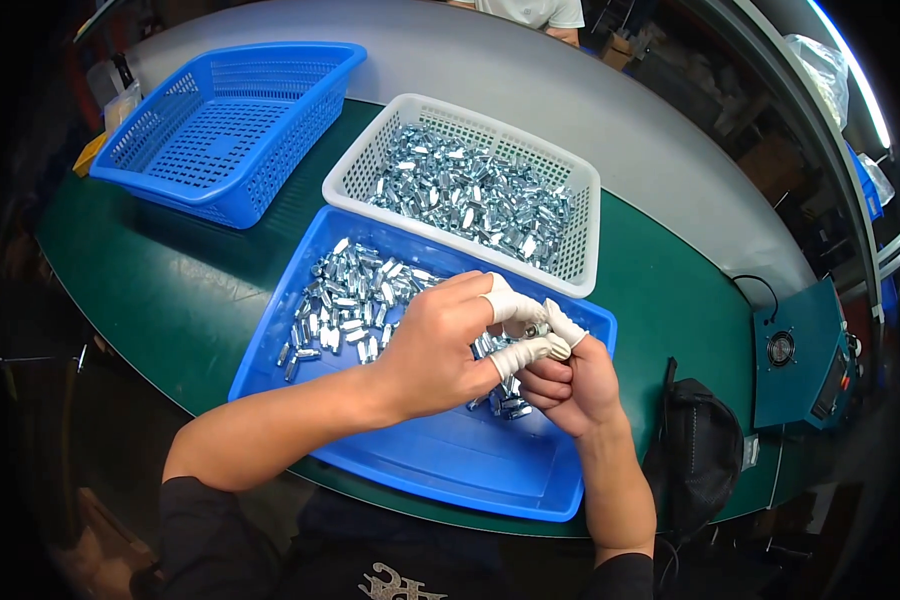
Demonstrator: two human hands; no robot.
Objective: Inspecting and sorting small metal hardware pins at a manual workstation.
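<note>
My left hand (450, 340) reaches over a blue tray (450, 480), with white finger covers on its thumb and forefinger. My right hand (578, 385) meets it from the right, a white cover on its thumb too. Both sets of fingers are closed together around a small shiny metal fitting (534, 330), mostly hidden by the fingertips. Under the hands, many loose silvery hex fittings (350, 295) lie in the left and far part of the tray. Just behind it, a white perforated basket (362, 178) holds a heap of similar fittings.
A blue perforated basket (270, 180) stands at the far left on the green table (160, 285). To the right lie a black bag (702, 450) and a teal box with a fan (805, 350). Behind a grey partition (660, 130), another person (535, 12) is partly visible.
</note>
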